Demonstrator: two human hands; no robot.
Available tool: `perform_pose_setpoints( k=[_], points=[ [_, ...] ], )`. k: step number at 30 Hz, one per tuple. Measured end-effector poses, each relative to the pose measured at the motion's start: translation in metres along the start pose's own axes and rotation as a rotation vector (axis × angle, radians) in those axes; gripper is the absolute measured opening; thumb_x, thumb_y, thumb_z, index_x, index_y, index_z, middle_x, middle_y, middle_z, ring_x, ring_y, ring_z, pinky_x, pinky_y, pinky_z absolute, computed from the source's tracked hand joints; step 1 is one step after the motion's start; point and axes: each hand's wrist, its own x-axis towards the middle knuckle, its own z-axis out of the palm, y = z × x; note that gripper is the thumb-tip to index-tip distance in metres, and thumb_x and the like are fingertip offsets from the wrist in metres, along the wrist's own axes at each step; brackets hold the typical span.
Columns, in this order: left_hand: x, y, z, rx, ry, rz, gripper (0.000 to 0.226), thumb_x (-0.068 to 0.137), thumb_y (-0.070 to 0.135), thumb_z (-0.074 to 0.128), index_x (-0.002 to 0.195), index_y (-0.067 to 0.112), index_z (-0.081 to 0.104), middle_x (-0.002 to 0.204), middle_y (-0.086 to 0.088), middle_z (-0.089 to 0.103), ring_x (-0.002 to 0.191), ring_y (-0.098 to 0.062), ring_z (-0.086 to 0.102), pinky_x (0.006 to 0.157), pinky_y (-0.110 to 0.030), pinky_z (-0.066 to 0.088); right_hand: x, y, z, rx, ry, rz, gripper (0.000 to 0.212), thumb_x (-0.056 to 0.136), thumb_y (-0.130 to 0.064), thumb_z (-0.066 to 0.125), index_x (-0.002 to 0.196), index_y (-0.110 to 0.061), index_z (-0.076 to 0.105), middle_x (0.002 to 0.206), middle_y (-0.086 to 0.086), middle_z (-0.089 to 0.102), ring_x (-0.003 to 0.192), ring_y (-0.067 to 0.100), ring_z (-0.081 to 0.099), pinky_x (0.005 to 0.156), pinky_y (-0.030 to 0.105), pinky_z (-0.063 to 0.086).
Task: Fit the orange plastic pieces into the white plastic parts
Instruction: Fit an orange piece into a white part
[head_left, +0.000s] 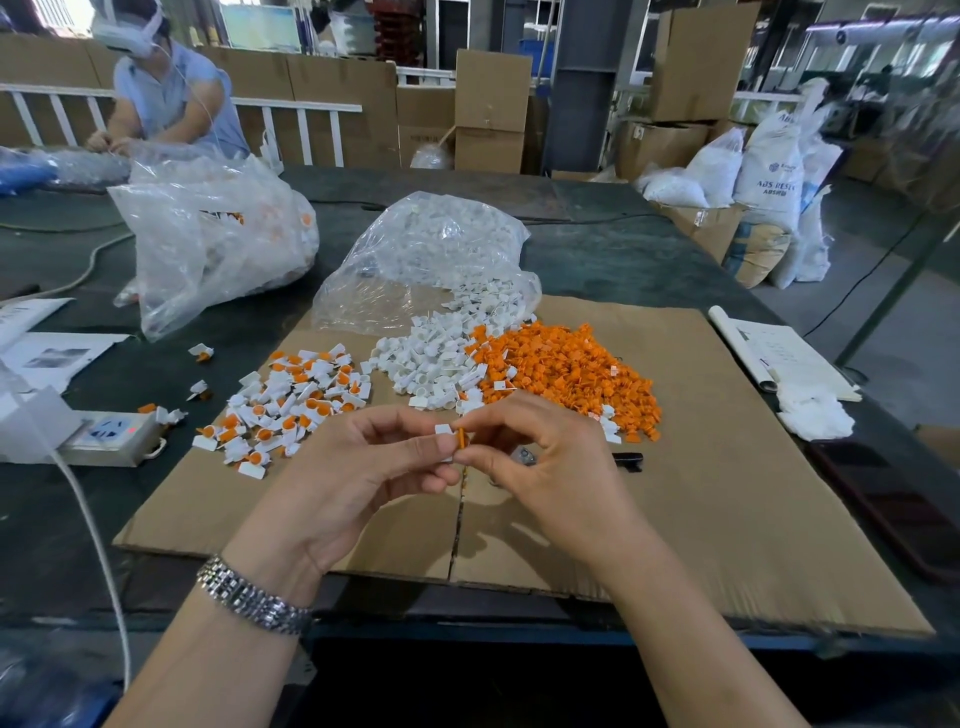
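Observation:
Above the cardboard sheet (727, 467), my left hand (363, 467) pinches a small white plastic part (443, 430) between thumb and fingers. My right hand (540, 457) pinches an orange plastic piece (461, 439) and holds it against the white part. Behind my hands lie a heap of loose orange pieces (571, 369) and a heap of loose white parts (431, 364). To the left sits a pile of joined white-and-orange pieces (291, 405).
A clear bag of white parts (441, 244) lies open behind the heaps. A second bag (208, 234) stands at the left, near another person (166, 98). A power strip (109, 431), papers (779, 353), a phone (893, 499) and a black clip (626, 460) are around.

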Motion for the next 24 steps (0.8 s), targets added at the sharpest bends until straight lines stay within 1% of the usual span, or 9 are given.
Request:
perform_pose_setpoints(
  k=[3,5,8,11,16,18,21,24],
  points=[
    [-0.0004,-0.0002,-0.0008,0.000,0.006,-0.008,0.017,0.066,0.006,0.081,0.082,0.002,0.080,0.086,-0.024,0.074,0.066,-0.022,0.073,0.058,-0.022,0.059,0.0010,0.0013,0.0007,-0.001,-0.001,-0.003,0.018,0.084,-0.022,0.078,0.102,-0.021,0.075,0.089,-0.012,0.066,0.084,0.011,0.064,0.076,0.029,0.056],
    [-0.0008,0.0002,-0.0019,0.004,0.004,-0.008,0.018,0.067,0.011,0.082,0.082,0.002,0.080,0.086,-0.025,0.074,0.068,-0.024,0.074,0.059,-0.023,0.059,0.0010,0.0025,0.0011,-0.003,-0.001,-0.001,0.018,0.084,-0.021,0.079,0.102,-0.018,0.076,0.090,-0.012,0.067,0.085,0.010,0.065,0.077,0.030,0.056],
    [-0.0008,-0.0001,-0.0040,-0.015,-0.005,-0.015,0.018,0.067,0.015,0.082,0.081,0.003,0.080,0.081,-0.024,0.074,0.068,-0.025,0.074,0.059,-0.023,0.059,0.0004,0.0033,0.0016,-0.011,-0.010,0.001,0.019,0.084,-0.019,0.079,0.103,-0.017,0.076,0.092,-0.014,0.067,0.087,0.009,0.065,0.080,0.030,0.056],
    [0.0008,-0.0008,-0.0065,-0.047,0.000,-0.043,0.014,0.070,0.011,0.078,0.081,0.002,0.080,0.076,-0.025,0.073,0.066,-0.025,0.074,0.056,-0.022,0.059,0.0006,0.0033,0.0017,-0.009,-0.021,0.003,0.019,0.083,-0.018,0.080,0.102,-0.016,0.076,0.092,-0.014,0.067,0.087,0.008,0.065,0.081,0.030,0.056],
    [0.0020,-0.0006,-0.0075,-0.042,-0.006,-0.058,0.017,0.071,0.010,0.078,0.083,-0.001,0.080,0.078,-0.027,0.073,0.063,-0.024,0.073,0.055,-0.021,0.058,0.0009,0.0028,0.0019,-0.020,-0.034,0.013,0.020,0.084,-0.020,0.079,0.103,-0.016,0.076,0.093,-0.015,0.067,0.087,0.006,0.064,0.082,0.029,0.055],
    [0.0018,-0.0007,-0.0073,-0.032,-0.012,-0.056,0.019,0.070,0.011,0.080,0.084,-0.002,0.079,0.080,-0.026,0.073,0.065,-0.024,0.073,0.056,-0.021,0.058,0.0008,0.0030,0.0017,-0.028,-0.037,0.013,0.020,0.084,-0.020,0.079,0.103,-0.017,0.076,0.092,-0.015,0.067,0.088,0.006,0.064,0.081,0.027,0.055],
    [0.0022,-0.0019,-0.0066,-0.008,-0.013,-0.049,0.030,0.065,0.012,0.084,0.087,-0.005,0.077,0.080,-0.025,0.072,0.065,-0.024,0.072,0.056,-0.022,0.058,0.0008,0.0037,0.0020,-0.042,-0.036,-0.003,0.019,0.084,-0.018,0.079,0.102,-0.016,0.076,0.091,-0.013,0.068,0.086,0.007,0.063,0.080,0.024,0.054],
    [0.0033,-0.0042,-0.0049,-0.012,0.001,-0.047,0.024,0.066,0.007,0.082,0.086,-0.006,0.076,0.079,-0.024,0.073,0.063,-0.022,0.072,0.054,-0.022,0.058,0.0008,0.0043,0.0013,-0.058,-0.037,-0.003,0.018,0.084,-0.019,0.079,0.102,-0.016,0.076,0.090,-0.010,0.068,0.084,0.008,0.063,0.078,0.028,0.055]
  ],
)
